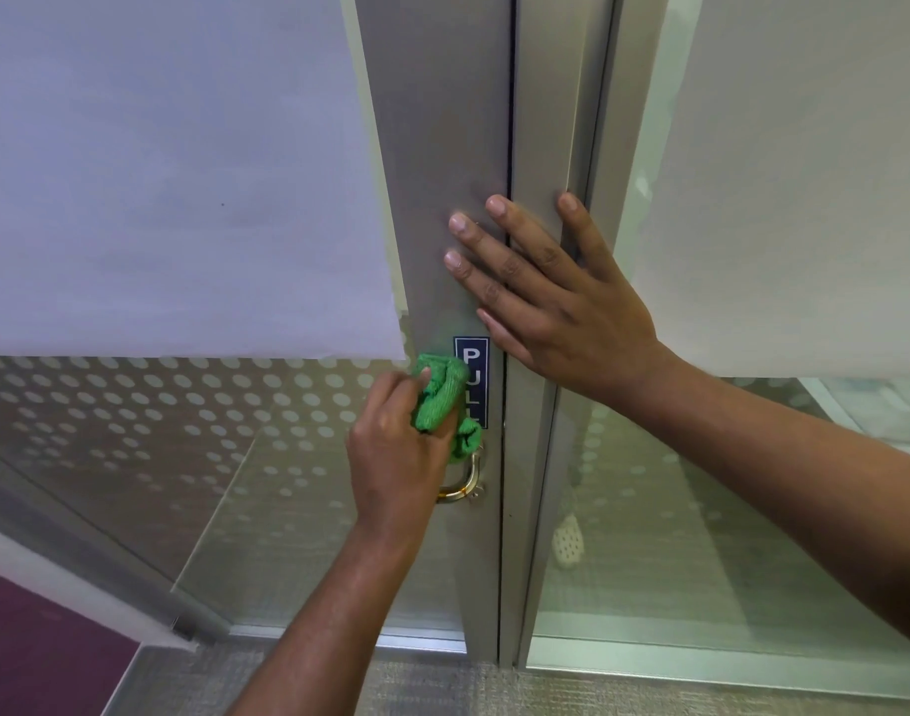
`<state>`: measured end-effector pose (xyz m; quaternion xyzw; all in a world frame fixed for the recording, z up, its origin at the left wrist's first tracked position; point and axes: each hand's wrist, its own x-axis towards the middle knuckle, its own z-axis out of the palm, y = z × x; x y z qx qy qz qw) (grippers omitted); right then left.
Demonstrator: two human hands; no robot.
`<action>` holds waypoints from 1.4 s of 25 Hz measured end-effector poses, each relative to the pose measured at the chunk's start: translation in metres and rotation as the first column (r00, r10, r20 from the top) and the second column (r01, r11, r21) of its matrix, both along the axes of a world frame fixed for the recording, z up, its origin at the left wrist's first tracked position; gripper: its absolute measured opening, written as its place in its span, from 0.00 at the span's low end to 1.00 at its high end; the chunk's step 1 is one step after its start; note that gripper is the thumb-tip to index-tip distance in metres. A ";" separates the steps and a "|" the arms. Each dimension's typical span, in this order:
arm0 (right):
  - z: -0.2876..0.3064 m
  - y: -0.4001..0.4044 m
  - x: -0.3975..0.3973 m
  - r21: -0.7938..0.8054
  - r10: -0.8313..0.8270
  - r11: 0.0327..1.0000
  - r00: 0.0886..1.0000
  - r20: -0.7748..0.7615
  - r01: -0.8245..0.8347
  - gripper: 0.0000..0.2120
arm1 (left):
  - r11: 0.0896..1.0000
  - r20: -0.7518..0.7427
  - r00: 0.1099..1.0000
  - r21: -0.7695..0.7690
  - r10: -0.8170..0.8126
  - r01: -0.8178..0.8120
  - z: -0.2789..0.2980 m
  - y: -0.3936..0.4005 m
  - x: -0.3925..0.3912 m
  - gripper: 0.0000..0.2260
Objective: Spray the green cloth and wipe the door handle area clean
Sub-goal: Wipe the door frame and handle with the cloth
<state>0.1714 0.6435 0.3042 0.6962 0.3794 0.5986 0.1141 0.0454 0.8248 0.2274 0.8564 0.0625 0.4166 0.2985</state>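
My left hand (pixel 396 452) grips a bunched green cloth (pixel 442 400) and presses it against the grey metal door stile (pixel 437 198), over the left part of a dark "PULL" sign (pixel 476 364). Just below the cloth, a shiny metal door handle (pixel 466 485) curves out from the stile, partly hidden behind my left hand. My right hand (pixel 551 307) lies flat with fingers spread across the seam between the door and the door frame (pixel 541 121), above and to the right of the cloth. No spray bottle is in view.
Frosted glass panels (pixel 158 173) flank the door on both sides, with a dotted pattern (pixel 132 405) lower down on the left. Grey carpet (pixel 442 689) runs along the bottom, and a purple floor area (pixel 39 643) lies at the lower left.
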 end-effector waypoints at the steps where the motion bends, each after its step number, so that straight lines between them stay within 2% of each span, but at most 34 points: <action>1: 0.000 0.000 0.000 0.001 0.002 1.000 1.000 0.000 -0.002 0.27 | 1.000 -0.050 0.999 0.003 -0.015 0.015 -0.012 0.000 -0.004 0.14; 6: -0.002 0.000 0.002 0.010 -0.002 1.000 1.000 0.016 0.002 0.28 | 0.998 -0.156 0.985 -0.004 -0.069 0.069 -0.022 0.008 -0.010 0.14; 9: -0.001 0.001 0.002 0.016 -0.003 1.000 1.000 0.030 0.002 0.27 | 0.990 -0.159 0.982 -0.109 -0.107 0.090 -0.004 0.024 -0.016 0.13; 11: -0.001 0.001 0.002 0.012 -0.007 1.000 0.999 0.035 0.007 0.26 | 0.979 -0.219 0.960 -0.139 -0.174 0.146 0.010 0.044 -0.026 0.13; 13: -0.001 0.001 0.003 0.011 -0.005 1.000 0.999 0.036 0.005 0.26 | 0.977 -0.364 0.908 -0.030 -0.207 0.210 0.019 0.058 -0.037 0.15; 14: -0.001 0.001 0.003 0.017 -0.002 1.000 0.999 0.038 0.001 0.26 | 0.977 -0.445 0.880 0.050 -0.166 0.209 0.020 0.060 -0.041 0.15; 18: -0.002 0.001 0.003 0.032 0.008 0.999 1.000 0.028 -0.009 0.26 | 0.915 -0.607 0.779 0.386 0.160 0.113 0.002 0.039 -0.049 0.19; 23: -0.002 0.002 0.003 0.028 -0.001 1.000 0.999 0.045 0.000 0.26 | 0.937 -0.588 0.782 0.350 0.207 0.015 -0.021 0.013 -0.046 0.17; 26: -0.002 0.001 0.002 0.027 -0.005 1.000 0.999 0.050 0.004 0.25 | 0.967 -0.608 0.786 0.247 0.111 0.055 -0.026 -0.032 -0.037 0.19; 29: -0.001 -0.001 0.001 0.004 -0.010 1.000 0.999 0.047 0.010 0.25 | 0.974 -0.575 0.815 0.218 0.073 0.067 -0.028 -0.058 -0.025 0.15; 33: -0.001 -0.002 0.000 -0.010 -0.007 1.000 0.999 0.037 0.007 0.24 | 0.977 -0.555 0.826 0.211 0.095 0.029 -0.032 -0.041 -0.033 0.14; 35: -0.001 -0.002 0.001 -0.011 -0.007 1.000 0.999 0.043 0.007 0.24 | 0.981 -0.555 0.820 0.191 0.143 -0.042 -0.033 -0.017 -0.041 0.13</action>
